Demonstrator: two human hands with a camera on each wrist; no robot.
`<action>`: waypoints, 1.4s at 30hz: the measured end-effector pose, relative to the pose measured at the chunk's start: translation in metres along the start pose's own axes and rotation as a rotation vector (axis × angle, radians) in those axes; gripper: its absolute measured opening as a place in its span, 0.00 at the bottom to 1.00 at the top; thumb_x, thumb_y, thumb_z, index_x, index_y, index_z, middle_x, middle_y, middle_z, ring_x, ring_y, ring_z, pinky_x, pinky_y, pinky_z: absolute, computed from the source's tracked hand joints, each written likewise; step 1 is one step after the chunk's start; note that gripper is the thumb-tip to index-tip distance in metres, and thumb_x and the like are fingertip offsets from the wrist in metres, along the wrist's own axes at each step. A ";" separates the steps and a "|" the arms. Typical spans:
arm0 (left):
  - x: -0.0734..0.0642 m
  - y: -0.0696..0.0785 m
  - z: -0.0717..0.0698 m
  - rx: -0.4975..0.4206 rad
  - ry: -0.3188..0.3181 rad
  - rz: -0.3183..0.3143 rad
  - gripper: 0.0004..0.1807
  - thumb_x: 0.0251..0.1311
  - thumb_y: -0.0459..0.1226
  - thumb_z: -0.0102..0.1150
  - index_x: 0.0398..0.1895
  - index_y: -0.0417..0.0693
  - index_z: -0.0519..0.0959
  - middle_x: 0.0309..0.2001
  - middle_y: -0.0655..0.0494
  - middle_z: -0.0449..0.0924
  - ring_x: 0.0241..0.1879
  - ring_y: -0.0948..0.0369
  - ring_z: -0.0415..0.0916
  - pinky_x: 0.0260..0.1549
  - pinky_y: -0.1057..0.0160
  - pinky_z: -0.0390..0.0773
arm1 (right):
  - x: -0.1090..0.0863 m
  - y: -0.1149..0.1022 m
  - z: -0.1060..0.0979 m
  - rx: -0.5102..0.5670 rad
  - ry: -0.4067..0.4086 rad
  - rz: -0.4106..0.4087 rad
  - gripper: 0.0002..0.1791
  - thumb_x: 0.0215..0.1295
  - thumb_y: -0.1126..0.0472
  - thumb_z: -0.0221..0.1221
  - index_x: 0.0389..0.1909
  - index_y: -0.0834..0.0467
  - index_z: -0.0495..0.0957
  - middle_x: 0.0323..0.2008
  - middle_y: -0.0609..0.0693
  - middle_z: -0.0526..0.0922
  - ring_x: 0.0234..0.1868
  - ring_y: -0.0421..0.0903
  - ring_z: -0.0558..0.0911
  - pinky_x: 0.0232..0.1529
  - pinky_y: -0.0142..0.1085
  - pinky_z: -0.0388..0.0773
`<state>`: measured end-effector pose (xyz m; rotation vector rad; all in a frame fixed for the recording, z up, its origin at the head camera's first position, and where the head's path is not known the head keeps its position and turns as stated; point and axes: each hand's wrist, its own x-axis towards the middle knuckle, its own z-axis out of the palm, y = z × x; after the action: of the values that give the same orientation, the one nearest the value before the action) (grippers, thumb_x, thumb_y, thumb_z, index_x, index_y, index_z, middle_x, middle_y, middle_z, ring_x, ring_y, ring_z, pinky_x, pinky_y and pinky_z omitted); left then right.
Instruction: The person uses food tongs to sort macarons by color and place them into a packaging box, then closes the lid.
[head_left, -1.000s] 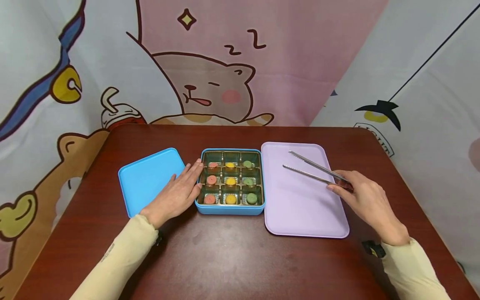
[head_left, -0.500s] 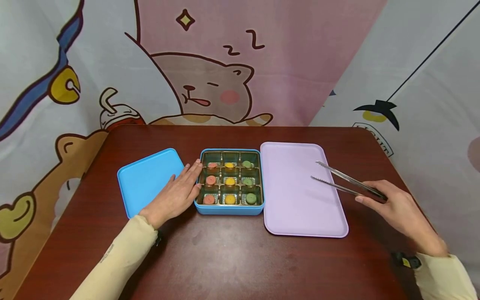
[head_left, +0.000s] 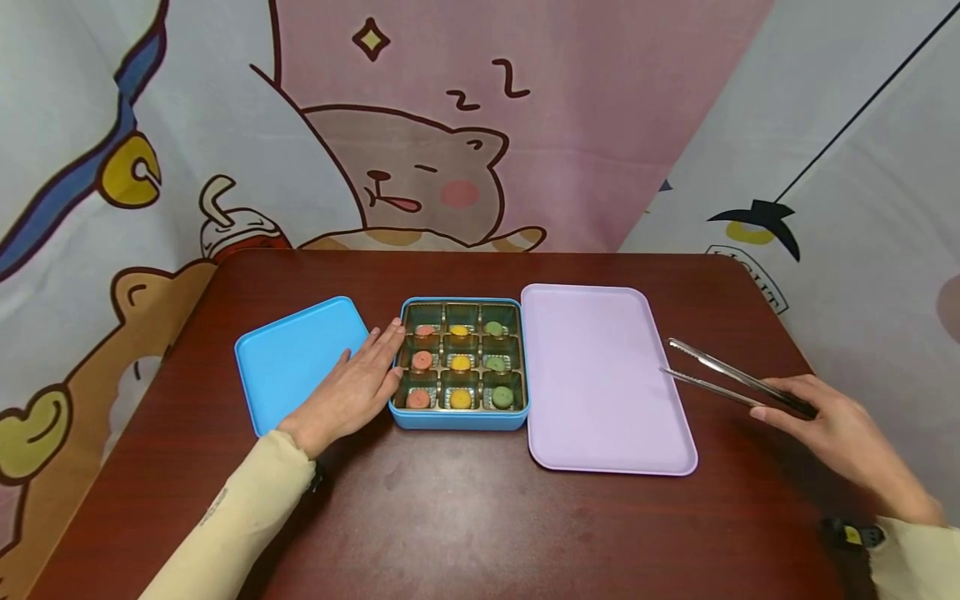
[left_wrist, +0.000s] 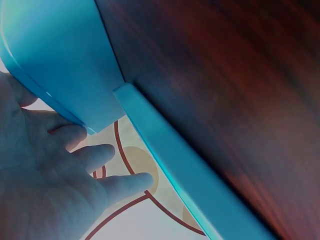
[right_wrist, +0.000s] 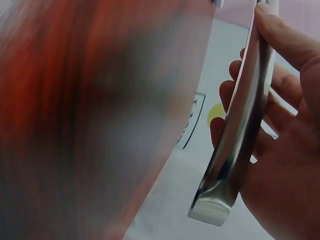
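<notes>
My left hand (head_left: 348, 387) rests with straight fingers against the left rim of a blue box (head_left: 461, 422). Inside the box, a gold divided insert (head_left: 443, 371) carries small round cookie-like pieces, one to a compartment: a pink column (head_left: 422, 360) at left, yellow (head_left: 461, 362) in the middle, green (head_left: 502, 397) at right. Off to the right, my right hand (head_left: 847, 433) holds metal tongs (head_left: 731, 372) between thumb and fingers. The tongs' two arms stand apart with nothing between them, tips by the tray's right edge. In the right wrist view, the tongs' bent end (right_wrist: 212, 207) shows below the hand.
A lilac tray (head_left: 607, 383) lies against the box's right side. At left, a blue lid (head_left: 300, 362) lies askew, partly under my left hand in the head view. All stand on a dark brown table (head_left: 450, 517), with a printed cartoon cloth (head_left: 600, 125) behind it.
My right hand has carried the tongs rightward and slightly nearer, from over the lilac tray to its right edge. My left hand and the box have stayed in place.
</notes>
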<state>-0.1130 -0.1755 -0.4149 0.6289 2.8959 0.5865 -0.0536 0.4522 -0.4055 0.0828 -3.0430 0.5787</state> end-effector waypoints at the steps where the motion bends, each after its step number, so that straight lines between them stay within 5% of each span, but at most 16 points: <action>1: 0.000 0.000 0.000 0.000 -0.001 0.000 0.35 0.82 0.47 0.39 0.85 0.47 0.47 0.84 0.52 0.42 0.82 0.45 0.42 0.71 0.29 0.51 | -0.001 0.003 0.000 -0.004 -0.015 0.014 0.30 0.63 0.49 0.73 0.57 0.66 0.79 0.50 0.66 0.77 0.46 0.65 0.75 0.40 0.68 0.71; 17: 0.000 0.000 -0.001 0.011 -0.013 0.003 0.35 0.83 0.48 0.37 0.85 0.46 0.46 0.84 0.51 0.41 0.82 0.44 0.42 0.71 0.29 0.51 | -0.009 0.034 0.000 -0.079 -0.073 0.124 0.38 0.67 0.43 0.68 0.57 0.74 0.75 0.51 0.76 0.73 0.46 0.72 0.74 0.42 0.70 0.69; 23: 0.000 -0.001 -0.001 0.014 -0.017 0.000 0.35 0.83 0.48 0.36 0.85 0.47 0.45 0.84 0.51 0.40 0.82 0.45 0.42 0.70 0.28 0.51 | -0.007 0.038 0.000 -0.111 -0.095 0.129 0.39 0.64 0.42 0.70 0.53 0.76 0.76 0.44 0.72 0.76 0.39 0.65 0.75 0.37 0.64 0.73; 31: 0.001 0.000 -0.001 0.011 -0.013 0.002 0.35 0.83 0.48 0.37 0.85 0.46 0.46 0.84 0.51 0.41 0.82 0.45 0.42 0.71 0.29 0.51 | -0.004 0.039 -0.002 -0.144 -0.171 0.164 0.44 0.62 0.39 0.71 0.52 0.79 0.75 0.47 0.79 0.73 0.44 0.72 0.75 0.42 0.69 0.73; 42: 0.000 0.000 -0.001 0.009 -0.007 -0.003 0.35 0.82 0.48 0.38 0.85 0.47 0.47 0.84 0.52 0.42 0.82 0.45 0.42 0.71 0.29 0.51 | -0.004 0.036 -0.002 -0.167 -0.162 0.150 0.44 0.60 0.39 0.72 0.52 0.79 0.75 0.43 0.75 0.75 0.41 0.69 0.76 0.41 0.68 0.73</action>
<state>-0.1128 -0.1759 -0.4141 0.6267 2.8944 0.5696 -0.0519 0.4867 -0.4177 -0.1104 -3.2617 0.3373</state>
